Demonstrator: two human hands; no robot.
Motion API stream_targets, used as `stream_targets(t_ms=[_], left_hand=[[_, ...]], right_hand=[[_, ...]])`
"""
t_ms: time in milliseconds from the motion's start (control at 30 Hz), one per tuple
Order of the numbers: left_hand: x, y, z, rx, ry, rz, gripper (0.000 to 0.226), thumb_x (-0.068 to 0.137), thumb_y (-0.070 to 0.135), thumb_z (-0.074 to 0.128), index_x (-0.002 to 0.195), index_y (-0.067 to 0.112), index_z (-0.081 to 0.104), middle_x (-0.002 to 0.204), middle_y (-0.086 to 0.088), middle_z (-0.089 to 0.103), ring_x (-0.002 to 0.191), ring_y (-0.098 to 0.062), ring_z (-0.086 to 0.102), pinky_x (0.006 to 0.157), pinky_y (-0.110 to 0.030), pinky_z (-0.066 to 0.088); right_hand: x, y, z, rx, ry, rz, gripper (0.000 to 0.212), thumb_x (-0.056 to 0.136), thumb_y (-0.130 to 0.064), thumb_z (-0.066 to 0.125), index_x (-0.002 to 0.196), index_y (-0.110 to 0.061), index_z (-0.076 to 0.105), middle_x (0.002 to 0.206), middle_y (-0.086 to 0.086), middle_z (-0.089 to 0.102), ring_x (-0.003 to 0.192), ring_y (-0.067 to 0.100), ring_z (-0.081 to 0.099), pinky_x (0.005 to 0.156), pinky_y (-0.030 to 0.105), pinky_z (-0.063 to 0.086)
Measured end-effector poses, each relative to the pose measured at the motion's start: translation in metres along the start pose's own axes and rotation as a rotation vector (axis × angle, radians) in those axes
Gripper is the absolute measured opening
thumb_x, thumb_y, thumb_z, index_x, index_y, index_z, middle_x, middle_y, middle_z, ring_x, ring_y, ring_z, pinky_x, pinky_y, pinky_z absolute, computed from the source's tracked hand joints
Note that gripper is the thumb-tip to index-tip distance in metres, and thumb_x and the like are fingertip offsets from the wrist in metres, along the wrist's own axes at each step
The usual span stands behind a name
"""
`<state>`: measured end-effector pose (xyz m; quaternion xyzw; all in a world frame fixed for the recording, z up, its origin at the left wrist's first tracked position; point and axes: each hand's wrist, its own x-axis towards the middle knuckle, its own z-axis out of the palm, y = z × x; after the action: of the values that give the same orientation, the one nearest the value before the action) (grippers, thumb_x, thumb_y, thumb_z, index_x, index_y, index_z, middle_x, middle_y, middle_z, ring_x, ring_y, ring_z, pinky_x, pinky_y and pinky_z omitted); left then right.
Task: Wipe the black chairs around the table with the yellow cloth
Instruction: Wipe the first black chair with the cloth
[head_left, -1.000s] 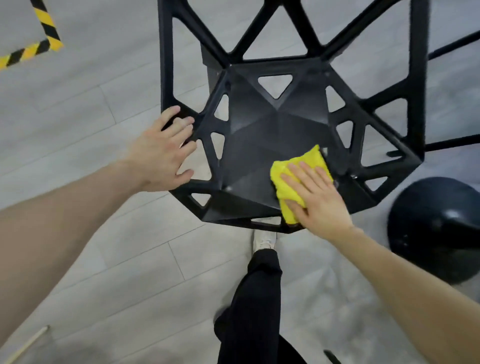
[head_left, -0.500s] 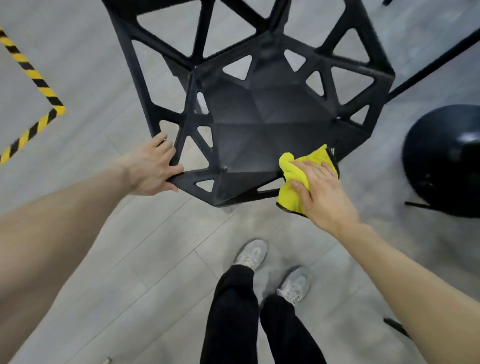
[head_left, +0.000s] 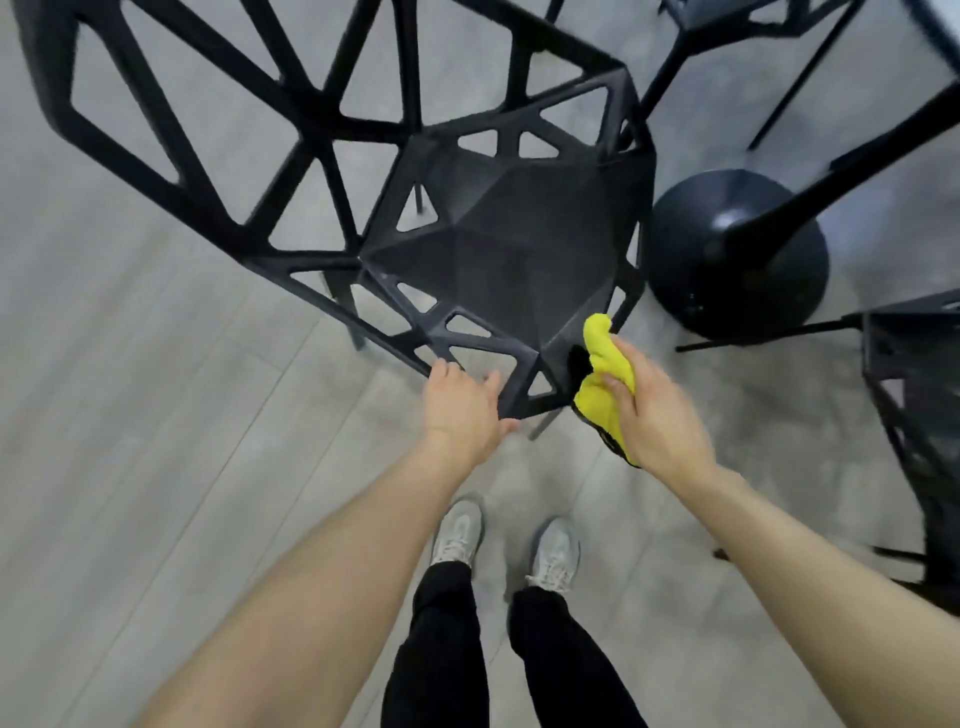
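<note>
left hand (head_left: 462, 410) grips the black chair (head_left: 514, 249) seat's front edge – likely steadying it – while right hand (head_left: 657, 415) clutches the bunched yellow cloth (head_left: 605, 395) at its front corner.

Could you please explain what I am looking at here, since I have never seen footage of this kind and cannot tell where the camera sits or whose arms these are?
There is no machine here. The camera is worn on a person's head and looks down, so the two bare arms are the wearer's own, with their legs and pale shoes below. The black chair in front has a faceted seat and a frame of triangular openings. The left hand holds the seat's near edge. The right hand grips a bunched yellow cloth at the seat's near right corner. To the right stands a round black table base on the grey plank floor, and parts of other black chairs show at the right edge and top.
</note>
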<state>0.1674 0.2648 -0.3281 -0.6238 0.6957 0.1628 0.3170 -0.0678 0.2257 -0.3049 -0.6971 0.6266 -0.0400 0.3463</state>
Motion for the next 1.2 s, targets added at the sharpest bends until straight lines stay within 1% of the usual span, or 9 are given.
stream_targets(t_ms=[167, 400, 500, 600, 700, 833, 967, 1100, 1200], left_hand=[[-0.019, -0.029, -0.061, 0.037, 0.161, 0.07, 0.046, 0.107, 0.055, 0.042, 0.13, 0.022, 0.064, 0.125, -0.008, 0.071, 0.123, -0.031, 0.059, 0.11, -0.046, 0.037], [-0.109, -0.19, -0.125, 0.088, 0.27, 0.046, 0.033, 0.103, 0.038, 0.045, 0.116, 0.022, 0.071, 0.111, -0.002, 0.073, 0.111, -0.028, 0.064, 0.103, -0.042, 0.042], [-0.13, -0.268, -0.163, 0.165, 0.275, 0.132, 0.036, 0.1, 0.044, 0.053, 0.128, 0.029, 0.069, 0.118, 0.004, 0.069, 0.119, -0.024, 0.06, 0.107, -0.039, 0.041], [-0.123, -0.342, -0.199, 0.347, 0.283, 0.258, 0.064, 0.084, 0.07, 0.07, 0.136, 0.033, 0.065, 0.13, 0.007, 0.064, 0.13, -0.021, 0.055, 0.119, -0.039, 0.036], [-0.085, -0.394, -0.221, 0.548, 0.268, 0.404, 0.083, 0.077, 0.084, 0.068, 0.139, 0.03, 0.064, 0.136, 0.006, 0.059, 0.133, -0.022, 0.05, 0.121, -0.04, 0.035], [-0.039, -0.4, -0.223, 0.64, 0.3, 0.623, 0.059, 0.085, 0.08, 0.056, 0.108, 0.031, 0.08, 0.113, 0.008, 0.057, 0.113, -0.02, 0.05, 0.104, -0.035, 0.044], [-0.015, -0.399, -0.207, 0.591, 0.305, 0.608, 0.072, 0.072, 0.086, 0.044, 0.089, 0.029, 0.084, 0.11, 0.007, 0.069, 0.116, -0.021, 0.061, 0.104, -0.041, 0.049], [-0.032, -0.399, -0.191, 0.546, 0.247, 0.522, 0.074, 0.069, 0.096, 0.046, 0.061, 0.025, 0.061, 0.065, 0.01, 0.061, 0.076, -0.021, 0.067, 0.1, -0.039, 0.052], [-0.075, -0.389, -0.165, 0.486, 0.195, 0.48, 0.056, 0.076, 0.078, 0.054, 0.061, 0.025, 0.052, 0.059, 0.01, 0.044, 0.067, -0.02, 0.056, 0.096, -0.038, 0.053]], right_hand=[[-0.037, -0.019, -0.054, 0.027, 0.015, 0.038, 0.051, 0.112, -0.037, 0.043, 0.161, -0.044, 0.031, 0.145, -0.002, 0.06, 0.127, 0.029, 0.059, 0.101, 0.044, 0.048], [-0.06, -0.118, -0.067, 0.095, -0.026, 0.028, 0.049, 0.111, -0.042, 0.044, 0.158, -0.042, 0.034, 0.135, 0.003, 0.061, 0.121, 0.032, 0.061, 0.098, 0.045, 0.049], [-0.06, -0.178, -0.058, 0.103, 0.002, 0.026, 0.038, 0.111, -0.039, 0.044, 0.149, -0.035, 0.045, 0.129, 0.002, 0.059, 0.114, 0.035, 0.063, 0.093, 0.046, 0.05], [-0.051, -0.231, -0.044, 0.104, 0.001, 0.09, 0.03, 0.111, -0.039, 0.045, 0.14, -0.033, 0.05, 0.124, 0.002, 0.061, 0.109, 0.038, 0.065, 0.089, 0.048, 0.051], [-0.044, -0.268, -0.02, 0.136, -0.005, 0.171, 0.024, 0.109, -0.041, 0.045, 0.131, -0.034, 0.051, 0.119, 0.002, 0.064, 0.106, 0.04, 0.066, 0.085, 0.046, 0.05], [-0.05, -0.309, 0.004, 0.217, 0.039, 0.314, 0.021, 0.108, -0.036, 0.045, 0.122, -0.029, 0.058, 0.109, -0.001, 0.065, 0.098, 0.032, 0.06, 0.078, 0.04, 0.04], [-0.075, -0.336, 0.02, 0.325, 0.058, 0.455, 0.017, 0.102, -0.033, 0.041, 0.093, -0.02, 0.049, 0.075, -0.009, 0.063, 0.071, 0.021, 0.058, 0.067, 0.039, 0.047], [-0.1, -0.34, 0.03, 0.241, 0.047, 0.491, 0.013, 0.097, -0.036, 0.042, 0.09, -0.028, 0.048, 0.082, -0.006, 0.068, 0.081, 0.032, 0.065, 0.071, 0.041, 0.051], [-0.109, -0.336, 0.03, 0.259, 0.076, 0.506, 0.016, 0.099, -0.044, 0.041, 0.093, -0.032, 0.049, 0.091, -0.005, 0.067, 0.084, 0.033, 0.065, 0.078, 0.046, 0.056]])
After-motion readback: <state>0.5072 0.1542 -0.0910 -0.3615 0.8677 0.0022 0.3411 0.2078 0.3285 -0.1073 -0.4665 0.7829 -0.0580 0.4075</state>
